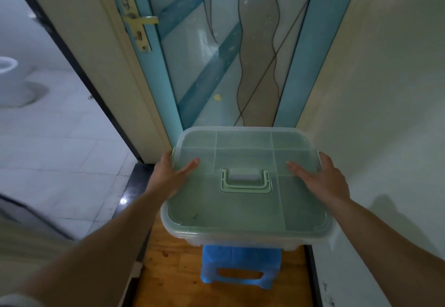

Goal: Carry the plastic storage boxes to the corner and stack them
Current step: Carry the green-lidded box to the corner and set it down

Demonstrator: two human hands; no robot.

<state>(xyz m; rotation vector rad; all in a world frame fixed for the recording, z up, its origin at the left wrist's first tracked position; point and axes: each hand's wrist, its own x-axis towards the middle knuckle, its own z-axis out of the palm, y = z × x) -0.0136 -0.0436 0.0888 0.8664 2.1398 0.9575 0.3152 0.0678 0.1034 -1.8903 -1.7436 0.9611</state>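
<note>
A pale wall (385, 90) fills the right side of the frame and meets a blue-framed glass door (204, 65) at upper centre, forming a corner. At left, an open doorway shows a grey tiled floor (60, 150) with a white toilet (7, 77) at the far left edge. A wood floor (168, 270) runs along the bottom centre. The box (240, 210), clear with a green-tinted lid, sits in the lower centre, close to the corner and directly above a blue stool (240, 270); whether it touches the stool cannot be told. The left hand (168, 176) and right hand (322, 179) clamp its opposite edges, thumbs flat on the lid, fingers wrapped over the rim out of sight. A green handle (245, 179) lies folded between them. A brass lever (140, 21) sits at upper left.
</note>
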